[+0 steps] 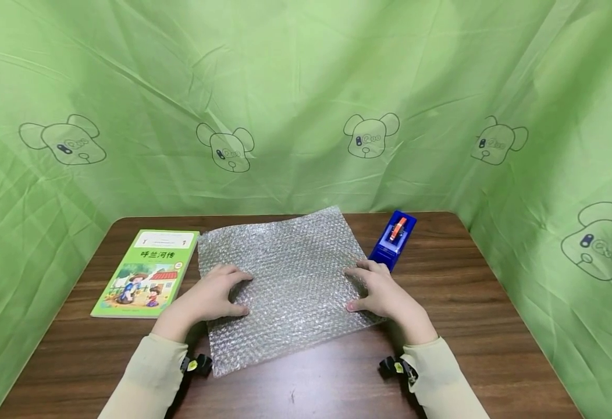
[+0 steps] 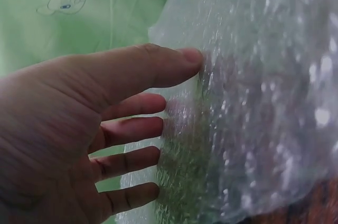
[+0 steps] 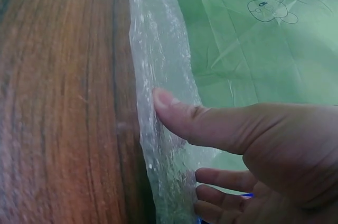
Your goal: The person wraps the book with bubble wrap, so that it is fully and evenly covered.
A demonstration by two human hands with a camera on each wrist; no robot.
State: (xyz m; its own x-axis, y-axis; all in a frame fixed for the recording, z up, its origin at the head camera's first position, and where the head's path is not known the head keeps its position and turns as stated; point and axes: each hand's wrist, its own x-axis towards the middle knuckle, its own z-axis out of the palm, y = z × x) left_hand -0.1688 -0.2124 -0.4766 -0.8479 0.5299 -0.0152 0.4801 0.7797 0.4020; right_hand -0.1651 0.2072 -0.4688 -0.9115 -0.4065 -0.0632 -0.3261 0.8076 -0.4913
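A sheet of clear bubble wrap [image 1: 290,273] lies in the middle of the brown wooden table, slightly askew. My left hand [image 1: 209,297] rests on its left side, thumb and fingers spread apart. In the left wrist view, the thumb and fingertips of this hand [image 2: 79,113] touch the bubble wrap [image 2: 264,102]. On the sheet's right side lies my right hand [image 1: 384,294], its thumb and fingers also apart. The right wrist view has the right thumb [image 3: 185,118] against the bubble wrap [image 3: 158,49], with some fingers partly out of frame.
Left of the wrap lies a green book [image 1: 149,273] with an illustrated cover. Beyond the right hand is a flat blue case [image 1: 387,250] with an orange-red piece on it. Green cloth [image 1: 306,87] with mouse-like drawings hangs behind and beside the table [image 1: 306,390].
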